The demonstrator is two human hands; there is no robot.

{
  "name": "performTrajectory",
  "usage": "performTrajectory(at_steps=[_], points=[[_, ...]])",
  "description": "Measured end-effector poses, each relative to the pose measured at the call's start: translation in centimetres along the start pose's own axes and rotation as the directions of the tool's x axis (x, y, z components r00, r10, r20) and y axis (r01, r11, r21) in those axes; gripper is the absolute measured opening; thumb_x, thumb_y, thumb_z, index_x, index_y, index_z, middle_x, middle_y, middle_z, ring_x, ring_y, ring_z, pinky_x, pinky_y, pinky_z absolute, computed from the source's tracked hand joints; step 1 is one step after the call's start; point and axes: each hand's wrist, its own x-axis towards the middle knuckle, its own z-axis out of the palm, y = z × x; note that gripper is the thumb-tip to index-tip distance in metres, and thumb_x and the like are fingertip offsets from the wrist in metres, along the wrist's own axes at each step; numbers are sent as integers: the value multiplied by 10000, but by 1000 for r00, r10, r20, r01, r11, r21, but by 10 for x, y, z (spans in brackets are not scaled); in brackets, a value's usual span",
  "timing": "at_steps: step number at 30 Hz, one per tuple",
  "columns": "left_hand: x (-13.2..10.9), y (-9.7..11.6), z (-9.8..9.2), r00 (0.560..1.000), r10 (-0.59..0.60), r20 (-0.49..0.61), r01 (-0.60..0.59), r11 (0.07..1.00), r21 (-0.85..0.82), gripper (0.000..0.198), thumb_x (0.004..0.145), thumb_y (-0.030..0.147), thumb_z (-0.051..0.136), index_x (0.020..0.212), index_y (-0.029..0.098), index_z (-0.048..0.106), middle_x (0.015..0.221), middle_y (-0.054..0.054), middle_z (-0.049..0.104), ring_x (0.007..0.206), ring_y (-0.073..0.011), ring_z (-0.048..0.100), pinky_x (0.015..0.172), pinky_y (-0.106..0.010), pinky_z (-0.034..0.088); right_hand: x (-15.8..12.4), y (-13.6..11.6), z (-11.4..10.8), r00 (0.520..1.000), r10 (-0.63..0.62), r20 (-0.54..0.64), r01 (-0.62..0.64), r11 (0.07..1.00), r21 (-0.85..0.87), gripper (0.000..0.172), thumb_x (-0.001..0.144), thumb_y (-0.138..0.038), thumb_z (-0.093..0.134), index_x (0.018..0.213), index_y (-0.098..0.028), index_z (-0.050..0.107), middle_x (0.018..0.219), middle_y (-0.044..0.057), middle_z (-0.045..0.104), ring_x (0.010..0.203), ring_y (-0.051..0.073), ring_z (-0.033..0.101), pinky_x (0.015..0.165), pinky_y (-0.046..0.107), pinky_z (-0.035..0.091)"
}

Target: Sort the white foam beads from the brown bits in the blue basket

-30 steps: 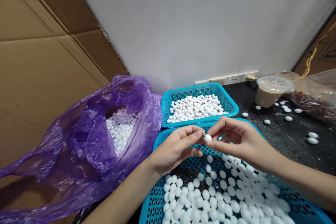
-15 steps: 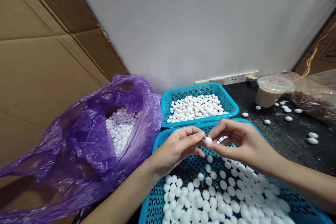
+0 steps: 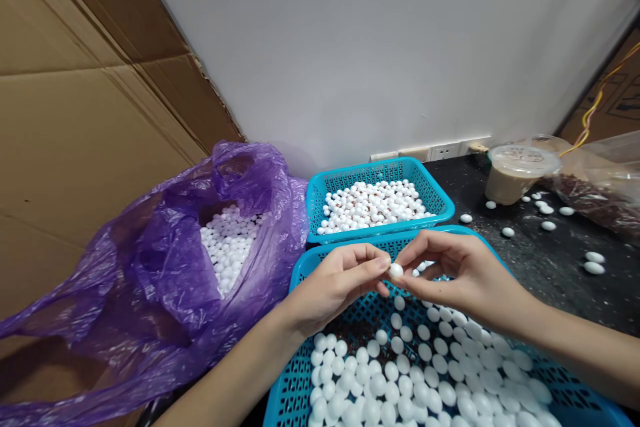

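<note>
A small white foam ball [image 3: 396, 271] sits between my hands, pinched by my right hand [image 3: 457, 273] with its thumb and forefinger. My left hand [image 3: 340, 287] meets it from the other side, its fingertips against the ball. Anything thin at the ball's left side is hidden or too small to tell. Below my hands lies a blue plastic mesh basket [image 3: 320, 260] holding many white foam ovals [image 3: 405, 367] over brown specks.
Behind stands a smaller blue basket [image 3: 380, 170] of white balls [image 3: 370, 207]. A purple plastic bag [image 3: 165, 267] holding white balls lies left against cardboard [image 3: 90, 147]. On the black counter [image 3: 545, 273] to the right are scattered ovals, a lidded drink cup [image 3: 515, 177] and a clear bag [image 3: 605, 193].
Both hands and the ball have dropped slightly in the picture. My fingers still pinch the ball, and the baskets and bag stay put.
</note>
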Motion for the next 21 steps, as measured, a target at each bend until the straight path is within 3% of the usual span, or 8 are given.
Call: performTrajectory(at_steps=[12,17,21], points=[[0,-2,1,1000,4,-21,-3,1000,25,145,811,228,594,750,96,599,733,-16,551,684,-78,514,657,-186,398,1,-2,0,1000,-27,5,27,1000,-8,56,760,-215,656,796,-176,637,780,32,676,691,135,622,592,229,540],[-2,1,5,997,14,-77,-16,999,-31,127,818,234,592,803,108,582,812,-34,550,713,-92,520,647,-206,448,1,-5,-1,993,-107,-41,106,994,-26,63,763,-224,658,803,-180,640,773,25,669,700,133,626,624,238,547],[-4,1,6,1000,-13,-20,12,998,-56,176,846,294,551,881,121,560,827,-50,551,751,-134,549,640,-262,489,1,-7,-2,979,-195,-67,186,975,-124,75,768,-229,656,825,-181,647,782,27,669,712,144,619,641,276,537]])
